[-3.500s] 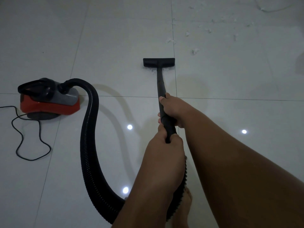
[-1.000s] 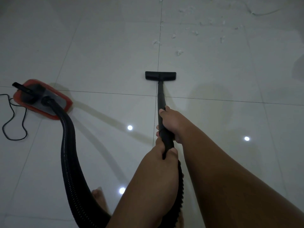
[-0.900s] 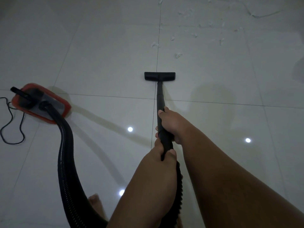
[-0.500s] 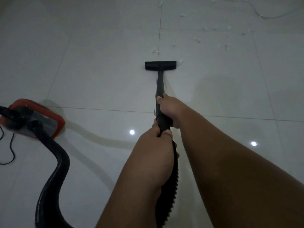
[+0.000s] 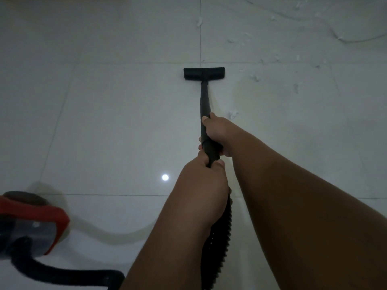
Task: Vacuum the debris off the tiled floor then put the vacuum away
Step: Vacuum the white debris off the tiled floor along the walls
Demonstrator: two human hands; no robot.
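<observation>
Two-handed hold on a stiff, light wand [image 5: 204, 105].
Right hand [image 5: 217, 132] and left hand [image 5: 204, 183] both closed around it; nozzle [image 5: 204, 73] at centre, debris [image 5: 254, 77] upper right.

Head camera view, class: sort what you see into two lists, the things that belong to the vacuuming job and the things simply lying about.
Part of the job:
- wand, gripped by left hand and right hand
- floor head
- hose
- vacuum body
- white scraps
- tiled floor

Just lying about:
- thin cord at top right
</observation>
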